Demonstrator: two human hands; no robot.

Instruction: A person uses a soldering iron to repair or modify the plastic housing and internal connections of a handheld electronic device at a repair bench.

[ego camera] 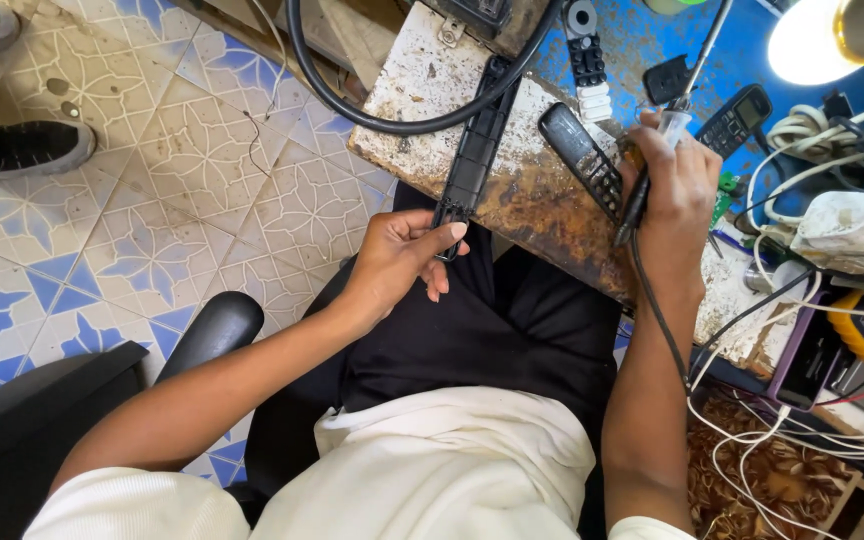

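Note:
My left hand (404, 255) grips the near end of a long black plastic remote shell (474, 150) that lies across the worn edge of the workbench (422, 90). My right hand (674, 190) is closed around a thin black tool with a cable (652, 300) trailing down past my wrist; a clear plastic piece (674, 124) shows at its fingertips. A black remote control (582, 158) lies on the bench just left of that hand.
A thick black cable (392, 122) loops over the bench. A second remote (736, 120), a white-and-black keypad strip (586, 62), a lit lamp (810, 42), tangled white wires (802, 170) and a power strip (852, 222) crowd the right. A person's shoes (18, 148) stand on the tiled floor.

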